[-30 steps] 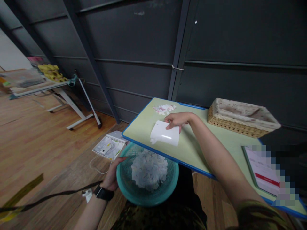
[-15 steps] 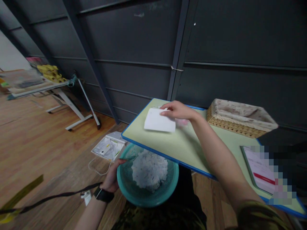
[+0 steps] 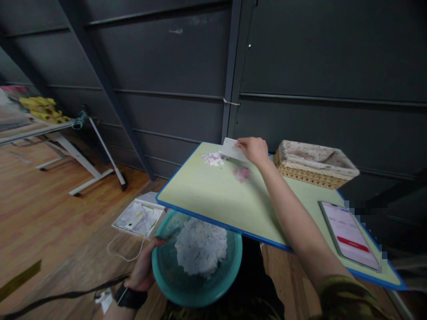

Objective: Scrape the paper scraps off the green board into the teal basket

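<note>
Two hands were busy. The right hand (image 3: pixel 255 150) pinched a thin white card (image 3: pixel 232 150) at the far edge of the green bench (image 3: pixel 207 195), its lower edge angled down beside a small heap of white scraps (image 3: pixel 213 158), with a blurred pink clump (image 3: pixel 242 173) just nearer. The left hand (image 3: pixel 143 269) gripped the rim of a teal basin (image 3: pixel 187 286), thumb hooked over it, keeping it mouth-up under the bench's near edge, seemingly to catch whatever slid off. Pale shredded paper (image 3: pixel 201 246) lay heaped inside.
</note>
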The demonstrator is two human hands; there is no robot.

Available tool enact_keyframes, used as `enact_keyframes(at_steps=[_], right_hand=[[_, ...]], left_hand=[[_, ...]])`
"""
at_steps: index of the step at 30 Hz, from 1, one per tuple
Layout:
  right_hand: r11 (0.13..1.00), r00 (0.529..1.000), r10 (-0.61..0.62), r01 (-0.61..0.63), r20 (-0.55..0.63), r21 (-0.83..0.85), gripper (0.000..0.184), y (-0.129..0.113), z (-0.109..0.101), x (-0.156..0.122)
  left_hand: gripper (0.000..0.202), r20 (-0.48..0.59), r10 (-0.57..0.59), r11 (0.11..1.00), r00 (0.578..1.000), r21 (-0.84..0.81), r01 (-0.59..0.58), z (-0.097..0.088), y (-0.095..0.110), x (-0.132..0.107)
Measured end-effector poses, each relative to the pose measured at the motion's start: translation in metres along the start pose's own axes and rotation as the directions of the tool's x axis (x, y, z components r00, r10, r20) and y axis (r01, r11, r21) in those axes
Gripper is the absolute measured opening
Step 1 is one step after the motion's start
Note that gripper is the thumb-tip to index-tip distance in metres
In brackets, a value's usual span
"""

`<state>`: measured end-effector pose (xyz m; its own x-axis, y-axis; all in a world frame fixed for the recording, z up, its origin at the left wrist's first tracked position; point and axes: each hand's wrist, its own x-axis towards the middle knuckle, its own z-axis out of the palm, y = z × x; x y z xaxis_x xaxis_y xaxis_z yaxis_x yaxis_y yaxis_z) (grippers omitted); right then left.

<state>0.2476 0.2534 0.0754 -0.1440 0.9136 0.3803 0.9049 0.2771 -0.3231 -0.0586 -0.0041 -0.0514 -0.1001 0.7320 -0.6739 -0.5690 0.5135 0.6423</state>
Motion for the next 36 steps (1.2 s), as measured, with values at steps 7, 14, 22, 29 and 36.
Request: enact_keyframes(at_steps=[7, 14, 22, 29, 36], right_hand=[[0.971, 0.995, -0.002, 0.027, 0.104, -0.239, 0.035, -0.017, 0.018, -0.007], [0.923, 0.991, -0.033, 0.079, 0.126, -0.376, 0.036, -0.024, 0.026, -0.009], [0.913, 0.993, -0.040, 0.080, 0.107, -0.400, 0.033, -0.024, 0.006, -0.009], [0.928, 0.990, -0.065, 0.104, 0.122, -0.358, 0.035, -0.025, 0.009, -0.008], [0.929, 0.983, -0.087, 0.139, 0.162, -0.343, 0.035, -0.023, 0.004, -0.007]], left_hand=[[0.013, -0.012, 0.003, 1.000, 1.000, 0.021, -0.003, -0.005, -0.004, 0.005], [0.016, -0.009, 0.004, 0.999, 1.000, 0.042, -0.003, 0.002, -0.001, -0.002], [0.014, -0.014, 0.017, 0.998, 1.000, 0.059, -0.016, 0.005, 0.001, -0.005], [0.015, -0.014, 0.017, 0.999, 1.000, 0.051, -0.017, 0.005, 0.001, -0.006], [0.014, 0.007, 0.014, 0.999, 1.000, 0.046, -0.014, 0.003, 0.000, -0.003]])
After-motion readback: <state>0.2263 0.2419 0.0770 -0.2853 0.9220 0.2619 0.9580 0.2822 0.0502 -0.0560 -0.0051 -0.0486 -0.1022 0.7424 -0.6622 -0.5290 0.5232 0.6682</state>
